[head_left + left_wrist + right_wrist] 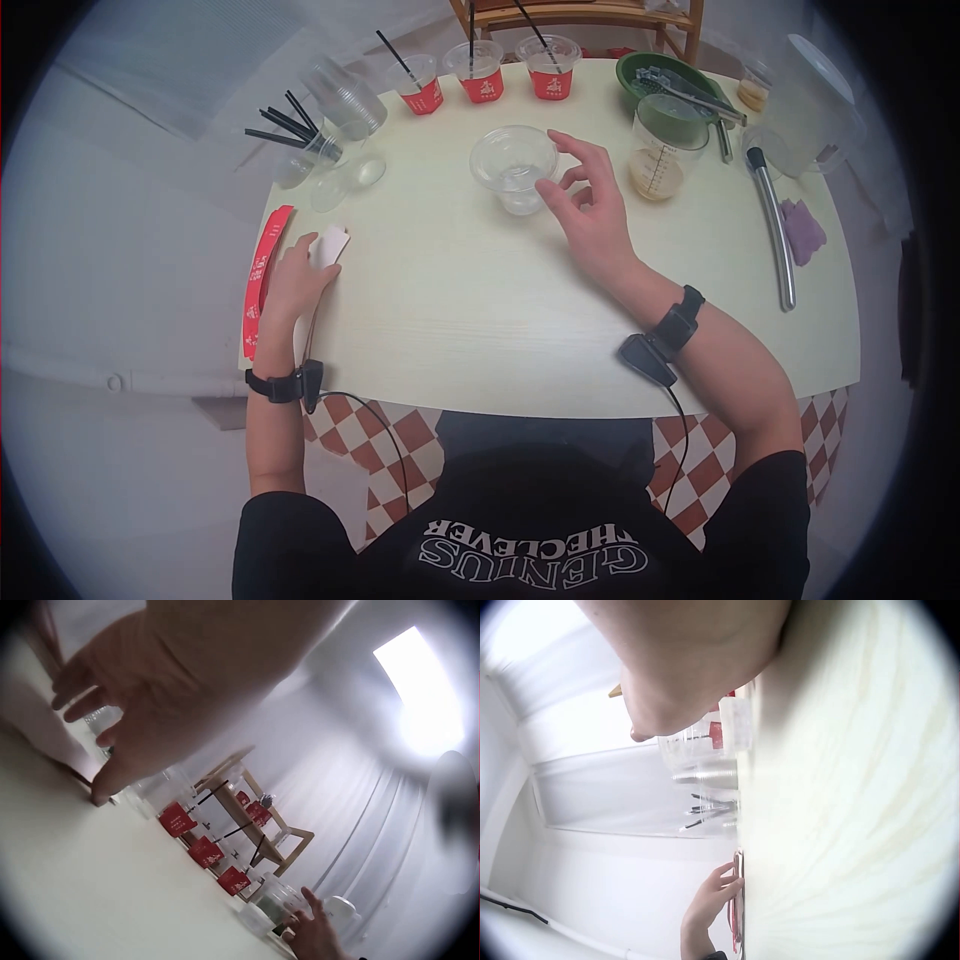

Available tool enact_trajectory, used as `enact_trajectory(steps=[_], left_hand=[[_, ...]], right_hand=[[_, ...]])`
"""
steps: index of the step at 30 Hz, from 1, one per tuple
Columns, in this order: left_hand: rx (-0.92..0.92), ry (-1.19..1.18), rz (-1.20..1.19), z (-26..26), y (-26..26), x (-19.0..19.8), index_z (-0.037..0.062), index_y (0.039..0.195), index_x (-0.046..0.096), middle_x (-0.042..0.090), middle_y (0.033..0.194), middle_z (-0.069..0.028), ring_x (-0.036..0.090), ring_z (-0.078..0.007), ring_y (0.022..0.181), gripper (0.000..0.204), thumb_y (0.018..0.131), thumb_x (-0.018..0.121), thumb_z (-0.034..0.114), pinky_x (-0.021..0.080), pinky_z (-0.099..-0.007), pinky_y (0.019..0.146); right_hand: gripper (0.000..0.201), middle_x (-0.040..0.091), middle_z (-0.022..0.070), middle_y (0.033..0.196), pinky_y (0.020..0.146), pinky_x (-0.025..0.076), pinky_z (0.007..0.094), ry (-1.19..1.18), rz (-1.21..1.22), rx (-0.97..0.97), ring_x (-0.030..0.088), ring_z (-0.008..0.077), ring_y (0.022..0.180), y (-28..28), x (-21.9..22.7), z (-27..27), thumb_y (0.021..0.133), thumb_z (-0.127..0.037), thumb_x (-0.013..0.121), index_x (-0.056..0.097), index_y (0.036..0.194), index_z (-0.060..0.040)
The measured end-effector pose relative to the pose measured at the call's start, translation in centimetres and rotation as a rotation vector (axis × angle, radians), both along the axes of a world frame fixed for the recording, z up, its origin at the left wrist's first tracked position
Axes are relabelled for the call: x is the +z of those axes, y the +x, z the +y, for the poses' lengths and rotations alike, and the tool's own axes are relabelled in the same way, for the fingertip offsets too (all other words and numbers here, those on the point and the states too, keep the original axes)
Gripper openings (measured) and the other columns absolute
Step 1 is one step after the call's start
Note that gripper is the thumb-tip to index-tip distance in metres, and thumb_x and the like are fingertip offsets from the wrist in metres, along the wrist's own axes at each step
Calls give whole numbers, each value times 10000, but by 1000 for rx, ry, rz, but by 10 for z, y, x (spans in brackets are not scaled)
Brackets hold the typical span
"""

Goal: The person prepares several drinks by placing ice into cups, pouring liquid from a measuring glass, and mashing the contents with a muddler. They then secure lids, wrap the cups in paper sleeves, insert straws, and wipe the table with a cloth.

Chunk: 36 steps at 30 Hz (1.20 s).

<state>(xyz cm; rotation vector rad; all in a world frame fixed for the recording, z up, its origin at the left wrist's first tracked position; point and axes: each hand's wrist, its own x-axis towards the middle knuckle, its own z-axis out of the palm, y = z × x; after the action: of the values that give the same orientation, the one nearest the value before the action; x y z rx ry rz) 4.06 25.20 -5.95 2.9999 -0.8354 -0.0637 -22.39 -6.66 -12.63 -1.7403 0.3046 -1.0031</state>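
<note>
Item: clear cup (513, 165), upright mid-table, right hand (590, 210) fingers loosely spread beside its rim; left hand (297, 280) fingers together, pressing white sleeve (327, 245) at table's left edge.

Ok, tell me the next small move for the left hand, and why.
Probably pinch the top white sleeve and lift it off the stack. The left hand rests on it at the table's edge, while the right hand touches the bare clear cup.

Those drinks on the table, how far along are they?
Three red-sleeved cups with straws stand finished at the back. The right hand touches an empty clear cup; the left hand rests on a white sleeve. Filling, sleeving and a straw remain.
</note>
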Motion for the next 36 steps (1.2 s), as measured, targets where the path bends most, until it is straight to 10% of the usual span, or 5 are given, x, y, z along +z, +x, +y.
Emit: enact_trajectory(steps=[17,26,31,33,36], left_hand=[[-359,-678,-44,-5,-36,69,3,1337,716,735,1300,-177,716,-258,1177,452,894,782,59,550,-373,1054],[-1095,-1116,889,-103,-99,103,-63,1321,678,722,1336,-214,724,-269,1199,437,905,790,11,567,-440,1079],[-1201,-1192,1604,-144,-80,110,19,1377,648,596,1514,-236,703,-364,1192,395,1046,628,234,581,-449,1004],[-1665,-1313,1713,-181,-68,100,-7,1409,644,590,1534,-249,640,-350,1328,395,1066,536,156,500,-439,1089],[-1384,-1597,1627,-188,-83,102,88,1400,666,615,1539,-131,547,-328,1424,375,1113,496,259,416,-438,1143]], right_hand=[[458,628,70,1277,711,481,212,79,-122,347,536,48,754,-18,61,43,1032,8,572,576,1486,-52],[274,738,126,1290,679,546,280,311,-173,915,618,105,695,-8,155,18,1127,-238,618,645,1289,-19],[370,711,129,1370,959,583,345,740,-775,1074,720,217,1161,-24,166,-14,1170,-382,495,664,1332,-96],[259,701,46,1301,1103,543,355,792,-780,1068,647,142,1242,-35,174,-25,1163,-283,526,661,1321,-129],[276,710,62,1301,1152,524,370,880,-862,997,648,175,1259,-36,172,-38,1156,-262,545,659,1324,-76]])
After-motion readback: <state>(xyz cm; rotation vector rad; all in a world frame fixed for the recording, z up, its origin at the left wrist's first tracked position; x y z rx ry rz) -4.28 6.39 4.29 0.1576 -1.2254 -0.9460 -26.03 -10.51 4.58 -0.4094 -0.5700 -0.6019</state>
